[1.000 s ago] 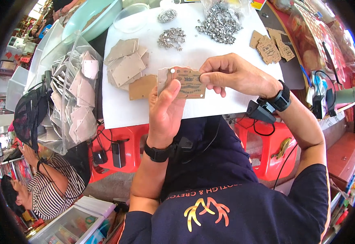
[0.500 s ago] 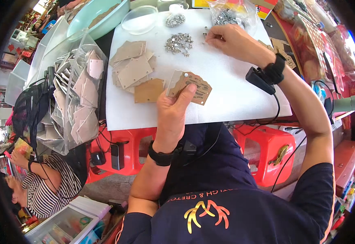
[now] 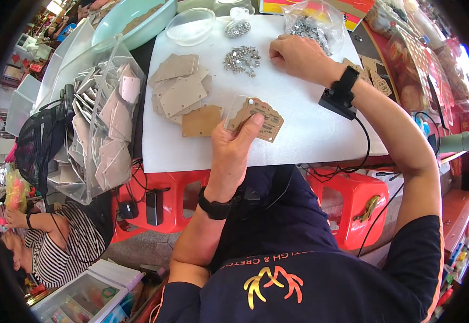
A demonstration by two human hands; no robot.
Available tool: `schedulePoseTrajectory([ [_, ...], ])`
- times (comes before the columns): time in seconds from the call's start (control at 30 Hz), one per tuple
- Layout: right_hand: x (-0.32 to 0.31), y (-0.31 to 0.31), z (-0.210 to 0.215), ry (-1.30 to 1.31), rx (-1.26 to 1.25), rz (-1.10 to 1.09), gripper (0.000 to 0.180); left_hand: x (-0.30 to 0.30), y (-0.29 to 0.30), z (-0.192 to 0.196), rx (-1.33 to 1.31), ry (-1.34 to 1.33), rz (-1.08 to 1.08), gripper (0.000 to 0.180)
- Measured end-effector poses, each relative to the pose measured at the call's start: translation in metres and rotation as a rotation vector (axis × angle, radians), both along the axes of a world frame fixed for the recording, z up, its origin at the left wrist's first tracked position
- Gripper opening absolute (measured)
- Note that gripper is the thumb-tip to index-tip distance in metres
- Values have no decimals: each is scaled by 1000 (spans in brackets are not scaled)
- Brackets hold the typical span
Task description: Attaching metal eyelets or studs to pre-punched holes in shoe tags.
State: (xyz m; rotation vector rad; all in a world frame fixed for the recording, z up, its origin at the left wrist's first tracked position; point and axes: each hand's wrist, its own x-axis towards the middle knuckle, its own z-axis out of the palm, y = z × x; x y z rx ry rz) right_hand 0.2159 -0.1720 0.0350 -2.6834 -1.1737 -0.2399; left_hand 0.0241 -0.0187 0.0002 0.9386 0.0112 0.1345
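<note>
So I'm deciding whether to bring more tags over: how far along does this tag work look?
Early, it seems. Looking done: only the sleeved tags filling the clear bag. In hand: the left hand holds one printed brown tag in a clear sleeve, while the right hand is at the loose metal rings. Left: a stack of plain brown tags on the white board, plus a full bag of rings.

Clear bag (image 3: 314,24) before red-yellow box (image 3: 320,6), top.
</note>
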Motion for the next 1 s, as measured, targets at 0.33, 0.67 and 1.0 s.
schedulePoseTrajectory([
  [0.33,-39,-19,24,1079,426,-41,15,3,2,0,-52,22,-2,21],
  [0.67,-66,-50,10,707,352,57,13,-2,-2,7,-78,40,2,20],
  [1.0,-73,-59,7,573,352,124,18,-4,-1,6,-44,53,-9,23],
])
